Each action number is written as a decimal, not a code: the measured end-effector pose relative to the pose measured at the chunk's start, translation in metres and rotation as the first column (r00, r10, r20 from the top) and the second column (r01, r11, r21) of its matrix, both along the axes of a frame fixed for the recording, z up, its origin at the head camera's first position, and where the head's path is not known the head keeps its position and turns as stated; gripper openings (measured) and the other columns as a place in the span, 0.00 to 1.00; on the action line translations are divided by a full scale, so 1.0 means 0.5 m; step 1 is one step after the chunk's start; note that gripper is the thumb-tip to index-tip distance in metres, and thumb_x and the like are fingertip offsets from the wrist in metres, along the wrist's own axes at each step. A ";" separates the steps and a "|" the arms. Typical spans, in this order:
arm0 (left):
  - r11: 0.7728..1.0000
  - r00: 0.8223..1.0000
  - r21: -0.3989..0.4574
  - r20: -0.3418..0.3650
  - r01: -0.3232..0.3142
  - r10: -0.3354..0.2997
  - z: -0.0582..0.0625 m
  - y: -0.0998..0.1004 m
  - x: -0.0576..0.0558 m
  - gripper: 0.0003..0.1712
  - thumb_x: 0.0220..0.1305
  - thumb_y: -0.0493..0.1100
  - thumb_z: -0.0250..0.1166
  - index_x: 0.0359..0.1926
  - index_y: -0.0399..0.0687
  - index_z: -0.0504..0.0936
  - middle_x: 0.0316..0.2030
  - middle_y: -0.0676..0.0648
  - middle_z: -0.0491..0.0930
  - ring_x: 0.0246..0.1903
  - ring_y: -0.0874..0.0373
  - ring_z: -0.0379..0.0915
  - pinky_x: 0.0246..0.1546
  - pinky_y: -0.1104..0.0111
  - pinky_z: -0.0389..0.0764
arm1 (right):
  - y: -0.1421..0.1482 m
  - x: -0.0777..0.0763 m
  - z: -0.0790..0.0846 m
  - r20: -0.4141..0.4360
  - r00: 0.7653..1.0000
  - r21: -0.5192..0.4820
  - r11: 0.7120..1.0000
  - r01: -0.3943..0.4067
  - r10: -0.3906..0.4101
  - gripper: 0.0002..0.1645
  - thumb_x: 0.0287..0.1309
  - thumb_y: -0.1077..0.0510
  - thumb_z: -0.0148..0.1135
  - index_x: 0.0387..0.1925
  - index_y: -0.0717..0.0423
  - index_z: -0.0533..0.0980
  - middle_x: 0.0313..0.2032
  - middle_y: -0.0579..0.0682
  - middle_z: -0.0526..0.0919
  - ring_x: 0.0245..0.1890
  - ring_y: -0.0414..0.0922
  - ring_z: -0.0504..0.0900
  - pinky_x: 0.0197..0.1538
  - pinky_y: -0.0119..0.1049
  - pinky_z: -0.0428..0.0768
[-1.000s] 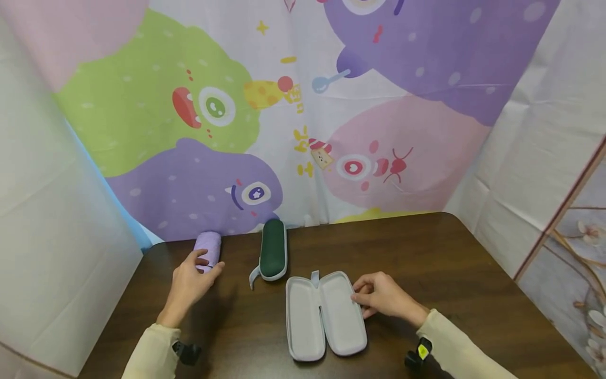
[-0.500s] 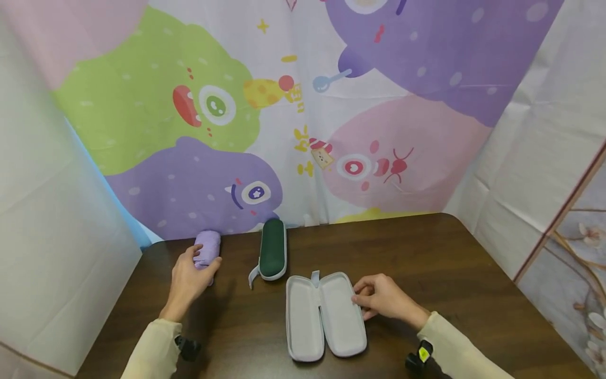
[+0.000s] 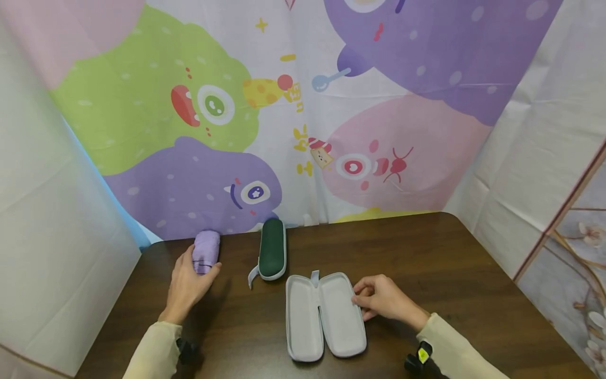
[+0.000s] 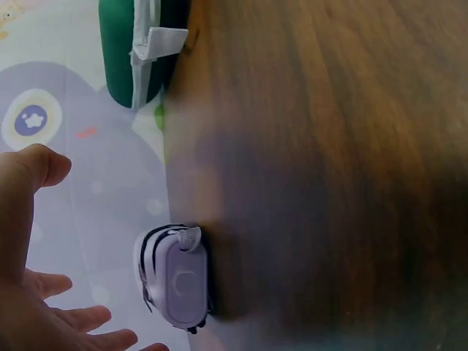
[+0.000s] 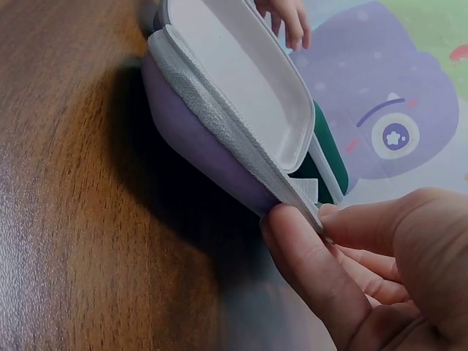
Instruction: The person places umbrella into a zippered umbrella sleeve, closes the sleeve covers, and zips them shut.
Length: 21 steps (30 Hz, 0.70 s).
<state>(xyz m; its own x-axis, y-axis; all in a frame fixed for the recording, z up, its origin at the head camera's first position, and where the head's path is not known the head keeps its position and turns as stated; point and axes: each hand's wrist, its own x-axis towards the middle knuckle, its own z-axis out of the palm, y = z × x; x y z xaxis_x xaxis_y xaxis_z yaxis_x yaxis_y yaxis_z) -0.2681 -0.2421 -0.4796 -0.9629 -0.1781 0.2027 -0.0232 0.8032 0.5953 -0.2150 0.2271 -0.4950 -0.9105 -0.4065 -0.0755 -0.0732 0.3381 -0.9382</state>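
Note:
A lilac compact folding umbrella [image 3: 206, 250] lies near the table's far left edge. Its rounded end, with a strap and dark ribs, shows in the left wrist view. My left hand [image 3: 185, 287] is beside its near end, thumb and fingers spread apart around nothing; the left wrist view shows a gap between fingers and umbrella. An unfolded zip case [image 3: 342, 316], pale grey inside and purple outside, lies in the middle with both halves bare. My right hand [image 3: 389, 297] pinches the rim of its right half between thumb and fingers.
Behind the unfolded case, a closed dark green case [image 3: 272, 250] with a grey zip edge and pull tab lies near the back edge. A cartoon-printed curtain [image 3: 293, 200] hangs right behind the brown wooden table [image 3: 426, 252]. Pale cloth walls stand on both sides.
My left hand has drawn slightly back from over the umbrella, so more of the umbrella shows. The right hand and the unfolded case have stayed put.

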 end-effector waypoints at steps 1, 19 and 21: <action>1.000 1.000 0.001 0.005 0.004 -0.004 -0.002 -0.001 0.000 0.56 0.64 0.63 0.67 0.80 0.38 0.51 0.74 0.27 0.58 0.71 0.28 0.57 0.67 0.36 0.64 | 0.000 0.000 -0.001 0.002 1.000 0.002 1.000 0.001 -0.001 0.15 0.64 0.66 0.67 0.46 0.75 0.79 0.30 0.55 0.86 0.23 0.43 0.86 0.30 0.41 0.88; 1.000 0.985 0.005 0.174 0.009 -0.009 -0.020 -0.030 -0.021 0.60 0.71 0.68 0.56 0.81 0.34 0.37 0.77 0.22 0.43 0.75 0.24 0.45 0.71 0.33 0.56 | 0.001 -0.007 -0.004 0.011 1.000 0.023 1.000 0.005 -0.005 0.15 0.63 0.64 0.69 0.46 0.73 0.80 0.30 0.55 0.86 0.23 0.43 0.86 0.30 0.41 0.88; 1.000 0.986 0.003 0.165 0.012 -0.012 -0.024 -0.033 -0.024 0.59 0.72 0.67 0.56 0.81 0.32 0.39 0.77 0.22 0.45 0.75 0.24 0.45 0.72 0.35 0.56 | 0.000 -0.007 -0.003 0.013 1.000 0.019 1.000 0.004 -0.004 0.15 0.63 0.64 0.69 0.46 0.73 0.80 0.30 0.56 0.86 0.23 0.43 0.86 0.30 0.41 0.88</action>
<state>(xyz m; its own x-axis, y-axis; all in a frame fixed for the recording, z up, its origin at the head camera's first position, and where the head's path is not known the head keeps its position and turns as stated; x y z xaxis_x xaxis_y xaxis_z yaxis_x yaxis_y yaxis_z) -0.2803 -0.2588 -0.4914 -0.9851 -0.1669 0.0406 -0.1118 0.8027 0.5857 -0.2186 0.2273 -0.4965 -0.9109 -0.4015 -0.0948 -0.0601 0.3564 -0.9324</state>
